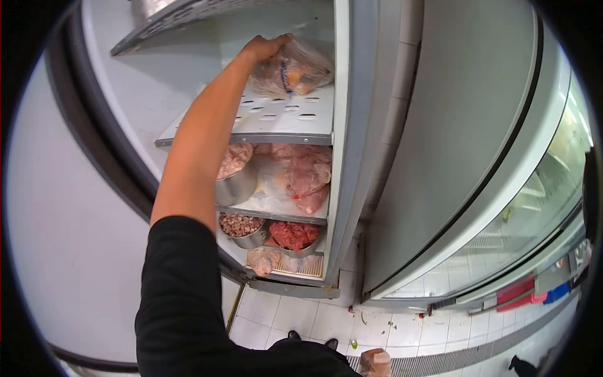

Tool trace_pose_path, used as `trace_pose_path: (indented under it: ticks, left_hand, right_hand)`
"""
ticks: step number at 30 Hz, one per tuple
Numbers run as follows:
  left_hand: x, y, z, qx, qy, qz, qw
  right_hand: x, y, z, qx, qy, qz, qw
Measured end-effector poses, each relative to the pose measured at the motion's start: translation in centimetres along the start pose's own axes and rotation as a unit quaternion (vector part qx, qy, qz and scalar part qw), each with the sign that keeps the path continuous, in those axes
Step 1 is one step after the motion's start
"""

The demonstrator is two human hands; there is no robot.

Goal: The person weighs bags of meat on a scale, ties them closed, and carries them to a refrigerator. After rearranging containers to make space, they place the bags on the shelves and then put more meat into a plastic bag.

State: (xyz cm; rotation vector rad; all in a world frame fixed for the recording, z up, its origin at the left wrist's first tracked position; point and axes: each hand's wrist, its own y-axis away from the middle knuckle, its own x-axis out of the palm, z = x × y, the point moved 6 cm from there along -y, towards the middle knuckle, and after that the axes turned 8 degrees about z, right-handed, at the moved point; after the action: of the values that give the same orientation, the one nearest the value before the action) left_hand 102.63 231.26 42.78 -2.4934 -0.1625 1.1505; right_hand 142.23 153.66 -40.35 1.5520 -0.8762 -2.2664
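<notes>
1. Pale tiled floor [295, 317] runs along the bottom of the view, with a dark drain grate at about 5 o'clock and a pair of dark shoe tips at 6 o'clock.
2. An open refrigerator [342, 157] fills the centre and upper left; its door [56, 207] swings out toward 9 o'clock.
3. Another tall unit with a glass door [534, 201] stands at 3 o'clock, just beside the open one.
4. From 7 o'clock an arm in a black sleeve [176, 295] reaches up toward 12 o'clock.
5. That arm's left hand [267, 47] lies on top of a clear plastic bag [295, 69] with orange and pale contents — the fingers curl over the bag's upper edge, gripping it.
6. The bag rests on a perforated white shelf [276, 119], at the right end near the cabinet's side wall, roughly 12 o'clock in the frame.
7. One shelf down, bagged pink meat [304, 173] lies beside a steel bowl [237, 185] also holding a pinkish bag.
8. Lower again, toward 6 o'clock, two metal pans sit side by side — one with brownish pieces [240, 225], one with red minced meat [294, 234].
9. A small bag [262, 259] lies on the bottom rack.
10. The right hand is out of view, so I cannot tell how its fingers stand.
</notes>
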Motion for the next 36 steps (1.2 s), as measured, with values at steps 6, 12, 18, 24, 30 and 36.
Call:
trace_pose_path:
  ticks: [6,12,18,24,30,36]
  left_hand:
    - [5.6,-6.3,-1.2,0.007,0.008,0.126,0.992]
    - [-1.0,-0.9,-1.2,0.01,0.096,-0.219,0.971]
    - [-6.7,4.8,1.4,0.139,0.628,-0.203,0.738]
    - [-16.2,16.8,3.2,0.188,0.444,-0.197,0.854]
    - [-21.6,31.9,4.4,0.054,0.504,-0.133,0.852]
    - [-11.8,40.7,8.5,-0.093,0.248,-0.093,0.96]
  right_hand:
    - [10.4,1.0,-2.7,0.048,0.006,0.018,0.999]
    - [12.0,-1.2,-2.5,-0.07,0.056,-0.203,0.975]
    - [5.1,-2.1,-0.9,0.088,-0.224,-0.079,0.967]
    - [-2.9,-0.6,2.4,0.045,-0.304,0.042,0.951]
    - [-3.2,-4.8,-0.4,0.091,-0.23,0.089,0.965]
    - [-3.1,-9.7,-4.8,0.113,-0.247,0.067,0.96]
